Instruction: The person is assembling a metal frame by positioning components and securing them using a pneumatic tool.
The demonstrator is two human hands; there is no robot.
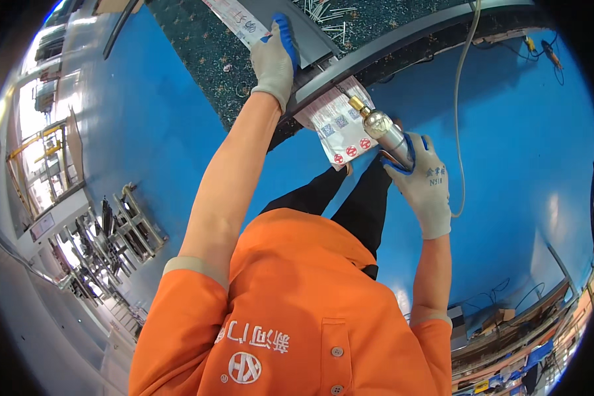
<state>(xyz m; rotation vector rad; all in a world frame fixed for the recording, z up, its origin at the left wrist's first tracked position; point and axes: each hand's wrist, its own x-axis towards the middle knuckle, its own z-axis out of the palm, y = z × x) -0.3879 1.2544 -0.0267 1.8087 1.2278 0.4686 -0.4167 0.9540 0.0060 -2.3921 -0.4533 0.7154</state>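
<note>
My left hand (274,63), in a pale glove with blue coating, is closed on a dark grey metal profile (305,34) near the corner of a frame. Printed protective film (239,23) runs beside that hand. My right hand (424,178), gloved alike, is wrapped around a silver air drill (384,129) with a brass-coloured nose. Its thin bit points at the long grey crossbar (402,51); whether the tip touches is too small to tell. A loose sheet of printed film (340,132) hangs below the crossbar, beside the drill.
The frame lies on a table with a dark speckled cover (198,63). Several thin white sticks (327,18) are scattered at the far side. A pale hose (457,112) arcs down on the right toward my right hand. Racks of profiles (122,231) stand on the blue floor at left.
</note>
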